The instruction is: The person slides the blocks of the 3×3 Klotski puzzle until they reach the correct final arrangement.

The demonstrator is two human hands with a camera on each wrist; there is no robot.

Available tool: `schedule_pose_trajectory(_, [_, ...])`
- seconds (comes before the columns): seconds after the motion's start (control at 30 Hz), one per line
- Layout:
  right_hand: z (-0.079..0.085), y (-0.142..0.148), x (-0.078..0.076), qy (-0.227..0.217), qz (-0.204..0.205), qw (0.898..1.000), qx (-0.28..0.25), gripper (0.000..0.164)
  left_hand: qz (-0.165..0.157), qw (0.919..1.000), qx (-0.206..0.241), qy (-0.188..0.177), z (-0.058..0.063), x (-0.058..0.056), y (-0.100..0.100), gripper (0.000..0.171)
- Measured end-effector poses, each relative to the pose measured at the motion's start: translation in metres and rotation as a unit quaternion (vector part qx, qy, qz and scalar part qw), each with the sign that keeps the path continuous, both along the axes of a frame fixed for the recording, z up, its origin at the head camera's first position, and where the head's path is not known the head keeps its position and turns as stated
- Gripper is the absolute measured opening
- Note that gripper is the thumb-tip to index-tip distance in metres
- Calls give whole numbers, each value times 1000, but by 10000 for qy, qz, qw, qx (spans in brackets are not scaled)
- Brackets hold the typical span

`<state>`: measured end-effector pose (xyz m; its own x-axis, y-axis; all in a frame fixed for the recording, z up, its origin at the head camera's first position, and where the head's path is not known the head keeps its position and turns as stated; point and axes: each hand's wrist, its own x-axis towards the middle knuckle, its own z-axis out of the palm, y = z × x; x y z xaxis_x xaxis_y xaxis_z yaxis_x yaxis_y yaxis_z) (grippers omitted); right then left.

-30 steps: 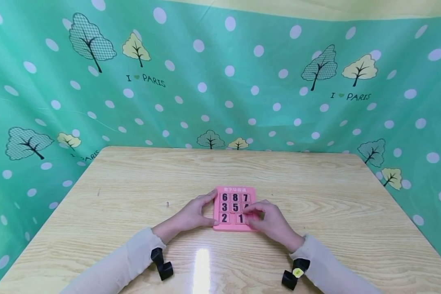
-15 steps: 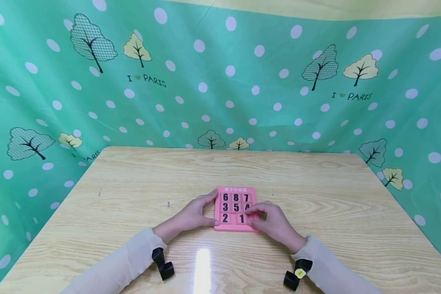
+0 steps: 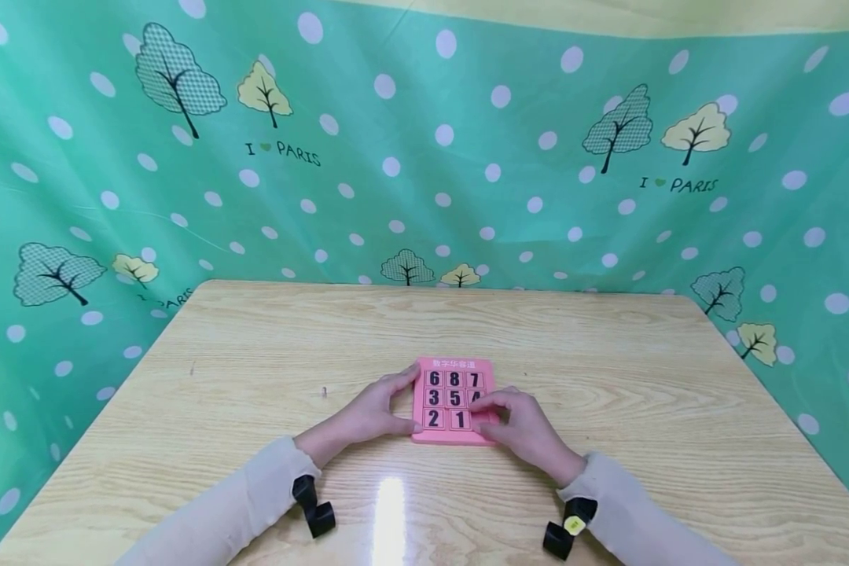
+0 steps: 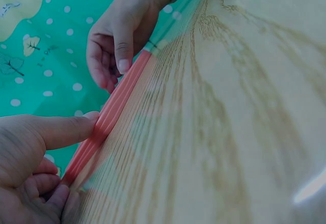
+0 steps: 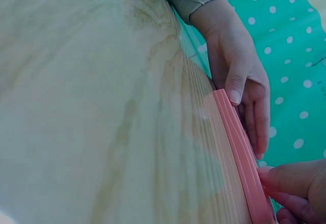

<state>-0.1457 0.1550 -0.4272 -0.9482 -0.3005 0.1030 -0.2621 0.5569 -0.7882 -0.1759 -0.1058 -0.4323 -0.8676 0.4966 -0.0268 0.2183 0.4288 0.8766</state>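
Note:
A pink sliding number puzzle [image 3: 442,440] lies flat on the table, its rows reading 6 8 7, 3 5 4 and 2 1. My left hand [image 3: 371,407] holds the frame's left side, thumb at the lower corner and fingers at the upper one. On the right, my right hand [image 3: 527,428] reaches over the board with bent, relaxed fingers. Its index finger partly covers the 4 tile [image 3: 475,395]; the thumb is low at the right, beside the 1 tile [image 3: 460,420]. The left wrist view shows the left thumb [image 4: 71,131] against the puzzle's near edge [image 4: 104,122].
The wooden table [image 3: 269,338] extends all around the puzzle. A green dotted curtain [image 3: 354,141] hangs behind and beside it. Black wrist cameras sit on both sleeves, and a bright reflection [image 3: 389,519] shows on the tabletop near me.
The 1 tile has slid left against the 2 tile, so the gap between them has closed and the lower right slot has opened. The left hand keeps its place on the frame.

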Motion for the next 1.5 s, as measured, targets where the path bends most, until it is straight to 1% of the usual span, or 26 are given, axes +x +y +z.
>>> schedule_pose_trajectory(0.2, [1,-6,0,42,10,10000,-59,27,-19,10000,40,-20,0,0,0,94])
schedule_pose_trajectory(0.4, [2,-6,-1,88,22,10000,-37,26,13,9999,-93,-35,0,-1,0,95])
schedule_pose_trajectory(0.57, [2,1,-7,-25,-180,9998,-29,26,-9,9999,-148,-45,-1,-2,0,95])
schedule_pose_trajectory(0.77, [2,8,-15,27,-335,9994,-98,28,6,9999,-141,-9,0,-2,0,95])
schedule_pose_trajectory(1.07, [-3,12,-19,-37,-582,9983,-32,28,-16,9999,-136,-36,0,-2,0,94])
schedule_pose_trajectory(1.23, [-5,11,-20,9,-578,9983,6,28,11,9999,-107,-36,-1,-1,0,93])
schedule_pose_trajectory(1.4, [-4,12,-20,-70,-495,9987,-49,28,1,9999,-110,-11,0,0,0,93])
schedule_pose_trajectory(1.5, [-3,14,-21,-120,-406,9990,-107,29,-14,10000,-34,25,0,0,1,93])
